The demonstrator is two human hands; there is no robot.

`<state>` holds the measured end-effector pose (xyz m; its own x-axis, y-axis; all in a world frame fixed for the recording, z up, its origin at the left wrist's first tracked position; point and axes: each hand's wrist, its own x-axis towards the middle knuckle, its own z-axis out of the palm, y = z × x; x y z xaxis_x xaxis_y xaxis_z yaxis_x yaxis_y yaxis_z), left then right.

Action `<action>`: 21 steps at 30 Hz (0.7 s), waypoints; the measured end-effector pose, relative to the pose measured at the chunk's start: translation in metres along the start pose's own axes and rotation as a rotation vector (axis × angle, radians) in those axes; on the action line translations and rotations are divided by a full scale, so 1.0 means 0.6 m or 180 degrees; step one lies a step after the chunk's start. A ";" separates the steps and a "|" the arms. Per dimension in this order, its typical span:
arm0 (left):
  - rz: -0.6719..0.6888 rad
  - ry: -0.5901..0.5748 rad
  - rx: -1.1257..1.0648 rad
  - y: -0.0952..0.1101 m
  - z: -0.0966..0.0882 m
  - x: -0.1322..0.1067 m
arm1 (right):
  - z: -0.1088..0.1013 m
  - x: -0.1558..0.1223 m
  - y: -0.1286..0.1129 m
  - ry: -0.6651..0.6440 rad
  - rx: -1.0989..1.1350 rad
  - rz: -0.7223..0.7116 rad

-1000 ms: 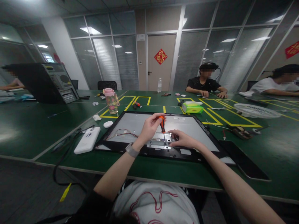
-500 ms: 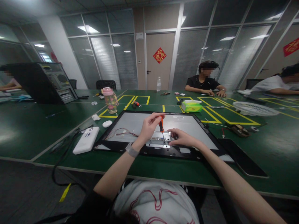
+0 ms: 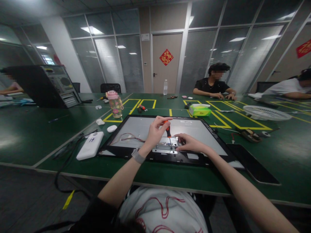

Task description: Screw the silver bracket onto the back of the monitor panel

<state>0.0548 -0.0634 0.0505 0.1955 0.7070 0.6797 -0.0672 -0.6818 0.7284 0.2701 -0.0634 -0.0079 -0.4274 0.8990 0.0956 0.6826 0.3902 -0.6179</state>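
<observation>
My left hand (image 3: 156, 131) is closed around the orange and black handle of a screwdriver (image 3: 168, 130). The screwdriver stands nearly upright, its shaft reaching down to a silver metal bracket (image 3: 160, 151) with holes and connectors on it. At the bracket's right end, the curled fingers and thumb of my right hand (image 3: 188, 143) grip its edge. Under both hands lies a display panel (image 3: 136, 124), silver-backed with a black frame. Thin wires (image 3: 131, 139) run across the panel towards the bracket. The exact spot where the screwdriver tip rests is too small to make out.
Left of the panel are a white power bank (image 3: 89, 145), a small white case (image 3: 111, 128) and a pink-lidded bottle (image 3: 114, 105). A black slab (image 3: 254, 163) lies to the right. Behind are a tissue pack (image 3: 199, 110), a computer case (image 3: 43, 85) and a seated person (image 3: 212, 84).
Both hands stay at the bracket, with the screwdriver still held upright. The left fingers have shifted slightly on the handle; otherwise the view has only drifted a little.
</observation>
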 end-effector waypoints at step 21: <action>-0.0241 -0.0155 -0.0498 -0.006 0.000 0.001 | 0.002 0.001 0.006 0.0020 0.0047 -0.0079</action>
<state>0.0553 -0.0607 0.0482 0.2527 0.7427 0.6202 -0.2010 -0.5867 0.7845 0.2715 -0.0618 -0.0109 -0.4404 0.8903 0.1158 0.6630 0.4095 -0.6267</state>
